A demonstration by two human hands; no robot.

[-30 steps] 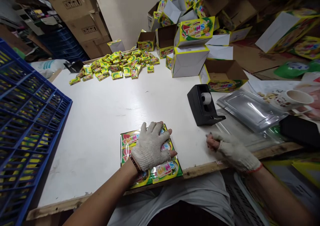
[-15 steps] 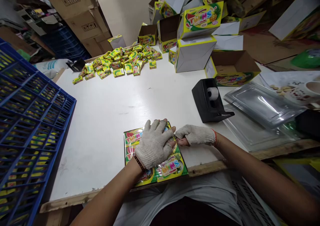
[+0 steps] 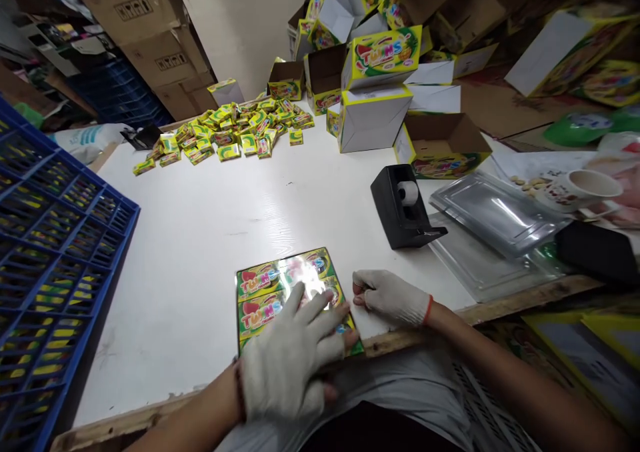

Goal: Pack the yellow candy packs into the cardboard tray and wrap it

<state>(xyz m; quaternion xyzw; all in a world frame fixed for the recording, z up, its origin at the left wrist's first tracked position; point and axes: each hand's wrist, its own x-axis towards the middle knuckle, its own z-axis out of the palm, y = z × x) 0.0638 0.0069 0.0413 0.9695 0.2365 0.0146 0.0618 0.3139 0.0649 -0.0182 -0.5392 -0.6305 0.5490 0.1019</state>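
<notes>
A flat pack of printed TWINS boxes [image 3: 260, 312] under a shiny clear cover lies at the table's near edge. Over its near part is my left hand [image 3: 295, 349] in a pale knitted fingerless glove, fingers spread and holding nothing. Whether the palm presses on the pack or hovers cannot be made out. Just right of the pack, apart from its side, my right hand [image 3: 387, 295] wears a similar glove with an orange cuff. Its fingers are curled into a pinch; anything between them is hidden. A black tape dispenser [image 3: 407, 209] with a white roll stands beyond the right hand.
Small yellow-green boxes [image 3: 227, 135] lie heaped at the table's far side. Larger TWINS cartons [image 3: 375, 122] are stacked back right. Clear plastic lids [image 3: 500, 212] and a mug [image 3: 580, 189] sit on the right. A blue crate [image 3: 65, 265] stands on the left.
My left hand has slid back toward me, uncovering more of the pack's far part. My right hand has drawn away from the pack's side and slightly nearer to me. The view has shifted.
</notes>
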